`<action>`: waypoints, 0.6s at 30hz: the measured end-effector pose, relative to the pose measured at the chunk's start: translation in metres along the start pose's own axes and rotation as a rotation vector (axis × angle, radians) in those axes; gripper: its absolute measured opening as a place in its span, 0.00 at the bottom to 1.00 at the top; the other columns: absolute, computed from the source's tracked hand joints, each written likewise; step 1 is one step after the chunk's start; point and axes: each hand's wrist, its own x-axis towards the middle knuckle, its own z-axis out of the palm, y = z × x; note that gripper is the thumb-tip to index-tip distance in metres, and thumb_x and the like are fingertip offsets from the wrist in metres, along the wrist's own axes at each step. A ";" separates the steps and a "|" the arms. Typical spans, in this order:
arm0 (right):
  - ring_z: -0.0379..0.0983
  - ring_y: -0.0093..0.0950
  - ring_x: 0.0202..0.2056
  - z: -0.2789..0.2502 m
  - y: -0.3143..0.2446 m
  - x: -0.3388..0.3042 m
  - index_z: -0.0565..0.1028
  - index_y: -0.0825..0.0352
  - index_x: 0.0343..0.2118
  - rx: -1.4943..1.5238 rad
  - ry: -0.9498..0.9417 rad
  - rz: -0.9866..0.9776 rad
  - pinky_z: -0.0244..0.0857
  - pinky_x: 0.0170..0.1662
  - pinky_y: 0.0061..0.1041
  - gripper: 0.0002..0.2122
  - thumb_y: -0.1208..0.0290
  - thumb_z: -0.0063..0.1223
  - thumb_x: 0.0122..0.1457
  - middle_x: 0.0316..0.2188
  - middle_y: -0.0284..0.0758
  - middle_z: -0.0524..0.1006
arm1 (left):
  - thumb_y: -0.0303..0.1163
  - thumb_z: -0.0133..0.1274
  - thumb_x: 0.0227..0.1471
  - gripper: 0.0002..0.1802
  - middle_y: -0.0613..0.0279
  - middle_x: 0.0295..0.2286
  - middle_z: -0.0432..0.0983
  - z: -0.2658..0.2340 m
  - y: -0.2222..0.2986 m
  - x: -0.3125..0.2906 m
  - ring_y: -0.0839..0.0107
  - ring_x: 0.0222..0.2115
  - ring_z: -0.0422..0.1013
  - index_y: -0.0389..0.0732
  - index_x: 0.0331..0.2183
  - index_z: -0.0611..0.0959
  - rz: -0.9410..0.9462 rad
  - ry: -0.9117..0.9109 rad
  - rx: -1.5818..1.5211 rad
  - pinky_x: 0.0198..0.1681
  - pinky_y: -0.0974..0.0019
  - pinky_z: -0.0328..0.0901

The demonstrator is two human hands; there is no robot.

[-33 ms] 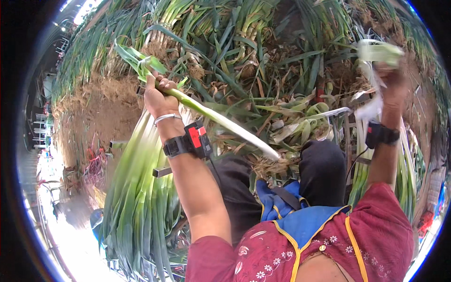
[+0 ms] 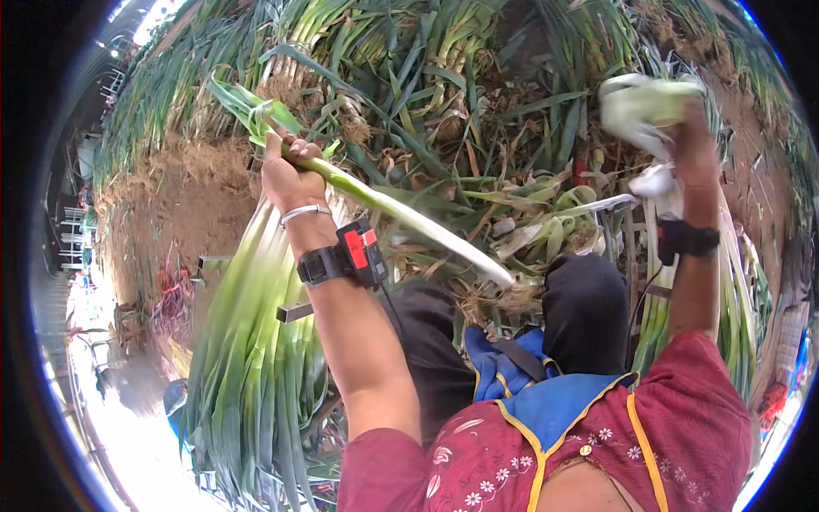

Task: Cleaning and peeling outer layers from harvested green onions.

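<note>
My left hand [image 2: 293, 171] is closed round the upper stem of a leek [image 2: 418, 224]. The leek slants down to the right, its white shaft bare and its root tuft [image 2: 520, 296] near my knee. Its green leaves stick out beyond my fingers. Raised at the right, my right hand [image 2: 693, 136] is smeared by motion, with loose pale-green leek leaves [image 2: 641, 111] in its grip. Trimmed leeks [image 2: 256, 367] hang in a thick bundle beside my left arm. More leeks [image 2: 735, 290] lie behind my right forearm.
Heaps of unpeeled leeks [image 2: 461, 51] with earthy roots spread across the far side. Torn leaves [image 2: 554, 230] litter the ground before my knees. Metal bar ends [image 2: 294, 313] jut out by the left bundle. Bare soil [image 2: 188, 213] shows at the left.
My right hand has swung a little to the left with the pale leaves. The leek's root end has shifted slightly right; my left hand stays nearly in place.
</note>
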 end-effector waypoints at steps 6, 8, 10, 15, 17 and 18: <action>0.74 0.25 0.34 0.124 0.019 -0.022 0.67 0.66 0.53 -0.310 -0.752 -0.328 0.70 0.40 0.27 0.24 0.70 0.58 0.53 0.41 0.40 0.74 | 0.38 0.38 0.62 0.13 0.63 0.25 0.62 0.039 -0.019 -0.021 0.72 0.22 0.60 0.38 0.36 0.70 0.031 -0.032 -0.022 0.27 0.68 0.62; 0.75 0.33 0.34 0.157 -0.016 -0.036 0.70 0.69 0.49 0.200 -0.851 0.048 0.69 0.41 0.28 0.23 0.65 0.59 0.51 0.33 0.38 0.77 | 0.37 0.37 0.62 0.12 0.62 0.26 0.64 0.044 -0.025 -0.026 0.71 0.23 0.61 0.38 0.36 0.70 0.019 -0.078 -0.049 0.29 0.65 0.63; 0.75 0.31 0.35 0.180 -0.044 -0.040 0.70 0.67 0.49 0.138 -0.932 0.005 0.68 0.41 0.27 0.23 0.69 0.61 0.49 0.35 0.39 0.76 | 0.37 0.37 0.62 0.12 0.61 0.26 0.64 0.044 -0.026 -0.027 0.71 0.24 0.61 0.38 0.37 0.70 0.019 -0.072 -0.045 0.30 0.63 0.63; 0.73 0.32 0.33 0.210 -0.059 -0.046 0.70 0.66 0.37 -0.140 -0.841 -0.310 0.66 0.37 0.29 0.16 0.68 0.63 0.46 0.29 0.36 0.74 | 0.34 0.37 0.62 0.09 0.61 0.26 0.66 0.059 -0.040 -0.032 0.71 0.25 0.62 0.40 0.37 0.69 0.077 -0.065 -0.042 0.31 0.61 0.63; 0.71 0.34 0.32 0.214 -0.059 -0.051 0.68 0.65 0.34 -0.163 -0.789 -0.323 0.64 0.35 0.30 0.17 0.69 0.64 0.44 0.28 0.35 0.71 | 0.33 0.39 0.61 0.07 0.62 0.26 0.67 0.061 -0.041 -0.036 0.70 0.25 0.62 0.40 0.37 0.69 0.110 -0.066 -0.012 0.31 0.60 0.63; 0.70 0.35 0.31 0.216 -0.056 -0.053 0.68 0.65 0.33 -0.166 -0.748 -0.336 0.64 0.34 0.31 0.16 0.69 0.64 0.45 0.28 0.35 0.70 | 0.32 0.40 0.61 0.07 0.62 0.27 0.67 0.060 -0.040 -0.036 0.70 0.25 0.63 0.40 0.36 0.69 0.126 -0.069 0.002 0.32 0.60 0.64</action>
